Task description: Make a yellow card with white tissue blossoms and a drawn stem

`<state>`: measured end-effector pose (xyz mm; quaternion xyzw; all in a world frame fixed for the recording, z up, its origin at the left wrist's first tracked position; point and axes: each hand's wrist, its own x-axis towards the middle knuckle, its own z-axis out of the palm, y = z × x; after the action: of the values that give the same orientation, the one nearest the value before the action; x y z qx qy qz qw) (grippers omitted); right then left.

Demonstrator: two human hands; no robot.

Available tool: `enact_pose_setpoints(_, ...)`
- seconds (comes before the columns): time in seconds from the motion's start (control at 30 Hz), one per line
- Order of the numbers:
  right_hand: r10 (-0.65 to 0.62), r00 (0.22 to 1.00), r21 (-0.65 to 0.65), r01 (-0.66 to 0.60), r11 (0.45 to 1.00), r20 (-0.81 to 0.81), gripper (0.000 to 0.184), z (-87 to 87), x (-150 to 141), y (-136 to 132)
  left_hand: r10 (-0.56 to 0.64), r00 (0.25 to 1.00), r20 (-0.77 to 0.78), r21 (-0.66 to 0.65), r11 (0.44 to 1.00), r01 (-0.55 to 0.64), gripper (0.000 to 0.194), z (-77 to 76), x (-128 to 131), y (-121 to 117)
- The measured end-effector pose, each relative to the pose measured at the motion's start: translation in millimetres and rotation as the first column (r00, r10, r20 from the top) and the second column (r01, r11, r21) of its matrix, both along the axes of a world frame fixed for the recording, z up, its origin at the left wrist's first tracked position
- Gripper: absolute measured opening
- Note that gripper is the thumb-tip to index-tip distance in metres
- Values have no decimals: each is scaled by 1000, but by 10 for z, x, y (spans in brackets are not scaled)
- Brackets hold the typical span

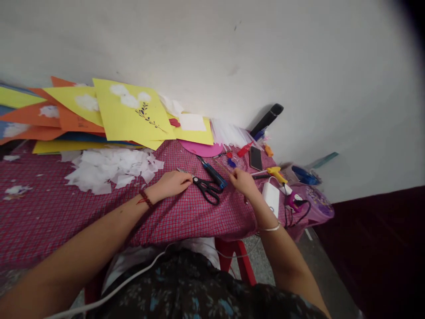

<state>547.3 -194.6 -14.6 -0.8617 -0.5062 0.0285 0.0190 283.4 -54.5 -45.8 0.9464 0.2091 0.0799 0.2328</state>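
Observation:
My left hand (172, 182) rests low over the checked cloth, its fingers pinched together; whatever lies between them is too small or hidden to tell. Right beside its fingertips are black-handled scissors (207, 190), whose blades are partly covered by the hand. My right hand (244, 180) is closed around a thin brown stick (222, 165) that points up and to the left. Between the hands lies a blue-and-black tool (214, 174) that resembles a cutter. A small clear dish with red and blue bits (231, 163) sits just beyond the right fingers.
Torn white paper (113, 168) is heaped at left, before yellow (133, 110) and orange sheets leaning on the wall. A pink disc (202, 149), phone (256, 158), yellow glue gun (277, 173), white power strip (271, 197) and pink container (317, 204) occupy the right. Cords hang near my lap.

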Motion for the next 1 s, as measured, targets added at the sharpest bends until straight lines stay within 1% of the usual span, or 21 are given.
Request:
enact_pose_setpoints(0.03, -3, 1000, 99, 5, 995, -24, 19, 45, 53, -37, -5, 1000, 2, 0, 1000, 5, 27, -1, 0, -1)
enact_pose_setpoints(0.07, -4, 998, 238, 19, 971, -61, 19, 95, 106, -69, -9, 1000, 5, 2, 1000, 9, 27, -1, 0, -1)
enact_pose_setpoints(0.1, 2, 994, 397, 43, 917, -113, 17, 150, 153, -93, -13, 1000, 7, 5, 1000, 13, 28, 0, 0, -2)
enact_pose_setpoints(0.17, 48, 971, 645, 117, 755, -233, 15, 263, 212, -109, -12, 1000, 5, 11, 1000, 12, 29, 4, 2, -2)
enact_pose_setpoints(0.2, 80, 957, 710, 150, 688, -280, 15, 316, 219, -100, -8, 1000, 2, 8, 1000, 8, 30, 6, 3, -2)
enact_pose_setpoints(0.23, 114, 944, 749, 170, 640, -311, 14, 363, 211, -79, -6, 1000, 0, 3, 1000, 6, 30, 8, 5, -2)
enact_pose_setpoints(0.27, 144, 934, 773, 176, 610, -326, 14, 401, 191, -49, -6, 1000, -1, -4, 1000, 6, 31, 9, 6, -2)
enact_pose_setpoints(0.3, 169, 930, 785, 167, 596, -326, 14, 427, 161, -10, -8, 1000, -1, -10, 1000, 8, 30, 10, 7, -3)
enact_pose_setpoints(0.33, 186, 930, 785, 147, 601, -317, 14, 440, 126, 36, -9, 1000, -1, -15, 1000, 9, 30, 11, 7, -3)
enact_pose_setpoints(0.4, 204, 936, 754, 89, 651, -287, 14, 426, 55, 142, -9, 1000, -2, -19, 1000, 9, 30, 10, 7, -2)
enact_pose_setpoints(0.47, 210, 945, 706, 29, 708, -249, 14, 368, -5, 260, -8, 1000, -2, -22, 1000, 8, 29, 13, 6, -3)
enact_pose_setpoints(0.53, 203, 950, 673, 11, 740, -238, 13, 277, -53, 379, -11, 1000, 3, -21, 1000, 11, 28, 24, 3, -7)
enact_pose_setpoints(0.6, 197, 932, 659, 56, 750, -304, 11, 162, -93, 488, -16, 1000, 6, -17, 1000, 16, 28, 43, 1, -16)
enact_pose_setpoints(0.7, 256, 840, 648, 141, 748, -478, 11, -26, -140, 602, -11, 1000, -1, -15, 1000, 11, 27, 66, 3, -27)
enact_pose_setpoints(0.77, 346, 785, 675, 121, 728, -514, 16, -121, -152, 625, -3, 1000, 1, -27, 1000, 3, 27, 62, 10, -19)
enact_pose_setpoints(0.8, 388, 773, 698, 97, 709, -502, 20, -147, -150, 619, 3, 1000, 8, -40, 999, -2, 26, 52, 15, -8)
enact_pose_setpoints(0.87, 436, 777, 735, 51, 676, -455, 26, -153, -133, 579, 10, 999, 36, -85, 996, -7, 25, 17, 25, 28)
enact_pose_setpoints(0.9, 435, 790, 741, 35, 671, -432, 29, -137, -123, 551, 15, 998, 59, -121, 993, -7, 24, -4, 30, 50)
enact_pose_setpoints(0.93, 418, 810, 732, 20, 681, -411, 30, -114, -114, 520, 19, 996, 90, -166, 986, -4, 24, -24, 34, 73)
enact_pose_setpoints(0.97, 391, 833, 704, -3, 710, -391, 31, -90, -108, 490, 28, 992, 126, -218, 976, 0, 23, -42, 37, 95)
enact_pose_setpoints(1.0, 361, 858, 656, -39, 754, -364, 32, -70, -106, 463, 43, 986, 164, -271, 963, 3, 23, -55, 40, 114)
